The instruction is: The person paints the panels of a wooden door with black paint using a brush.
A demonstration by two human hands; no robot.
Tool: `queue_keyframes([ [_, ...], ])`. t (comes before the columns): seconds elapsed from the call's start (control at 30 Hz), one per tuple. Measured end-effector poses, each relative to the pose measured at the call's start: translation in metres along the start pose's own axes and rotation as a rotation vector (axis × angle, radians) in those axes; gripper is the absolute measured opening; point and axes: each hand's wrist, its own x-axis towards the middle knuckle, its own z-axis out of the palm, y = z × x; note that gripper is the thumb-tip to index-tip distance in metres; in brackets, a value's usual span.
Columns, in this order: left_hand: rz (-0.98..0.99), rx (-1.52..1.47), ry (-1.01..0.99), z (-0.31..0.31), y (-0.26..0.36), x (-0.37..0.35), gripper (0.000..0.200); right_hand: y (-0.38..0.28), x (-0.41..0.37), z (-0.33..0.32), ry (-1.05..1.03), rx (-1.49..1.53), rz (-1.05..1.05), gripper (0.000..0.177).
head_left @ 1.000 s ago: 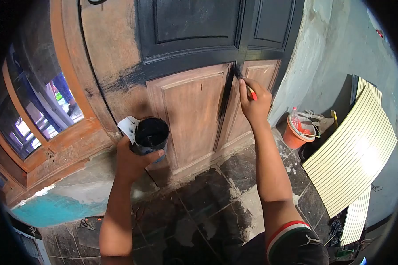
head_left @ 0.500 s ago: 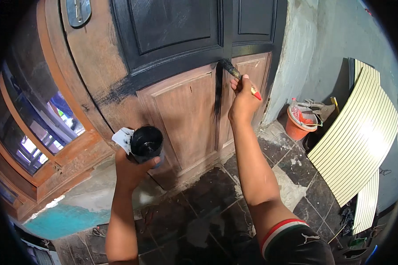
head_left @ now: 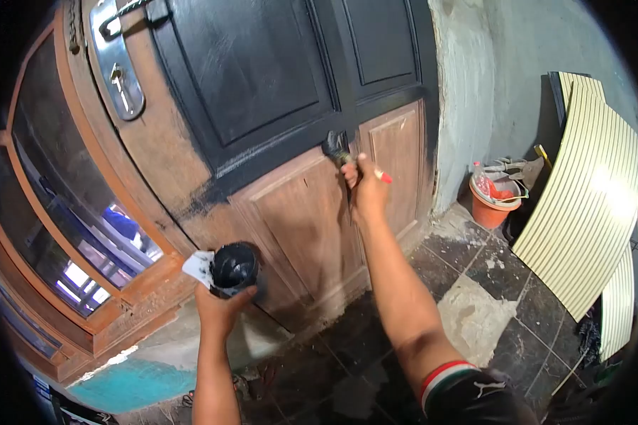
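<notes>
A flat paintbrush with black-coated bristles [head_left: 334, 146] and a red-tipped handle rests against the carved wooden door [head_left: 283, 219], at the dark strip between its two lower panels. The right hand [head_left: 367, 193] has its fingers wrapped round the handle, apparently gripping close to the bristles for fine control.

Lower down, the left hand's [head_left: 218, 310] fingers and thumb clasp a round black cup [head_left: 244, 253] of glossy dark liquid, its mouth tipped towards the viewer, probably kept near the door for easy reach. A thin white piece with black smears [head_left: 199, 266] sits at its rim; whether the fingers pinch it is unclear.

The door's upper part is smooth black, the lower panels bare, grainy brown wood. Beyond are a shiny metal handle plate [head_left: 122, 85], an orange plastic bucket [head_left: 490, 214] on dark floor tiles [head_left: 500, 276], and ribbed cream sheets [head_left: 581, 205], seemingly propped against the rough grey wall [head_left: 468, 85].
</notes>
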Motion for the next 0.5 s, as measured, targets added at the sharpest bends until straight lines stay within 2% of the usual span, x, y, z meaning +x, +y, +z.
queue_keyframes([
  [0.03, -0.001, -0.009, 0.026, 0.004, 0.001, -0.003, 0.071, 0.0, -0.01, 0.004, 0.018, 0.004, 0.052, 0.021],
  [0.13, -0.073, -0.042, 0.062, 0.018, -0.004, -0.019, 0.07, 0.004, -0.002, -0.021, 0.097, 0.149, -0.066, 0.026],
  [0.2, -0.115, -0.078, 0.044, 0.025, -0.011, -0.029, 0.067, 0.039, 0.006, -0.031, 0.021, -0.17, -0.388, 0.025],
  [0.27, -0.125, -0.097, 0.06, 0.036, -0.009, -0.038, 0.065, 0.042, -0.014, -0.002, -0.057, -0.043, -0.164, 0.025],
  [0.37, -0.2, -0.083, 0.065, 0.043, -0.018, -0.044, 0.064, 0.037, -0.042, 0.017, -0.105, -0.137, -0.001, 0.026],
  [0.4, -0.2, -0.086, 0.055, 0.046, -0.022, -0.045, 0.062, 0.031, -0.043, 0.01, -0.106, -0.13, -0.005, 0.026],
  [0.5, -0.236, -0.157, 0.126, 0.058, -0.03, -0.046, 0.056, 0.025, -0.03, -0.005, 0.189, 0.083, -0.026, 0.025],
])
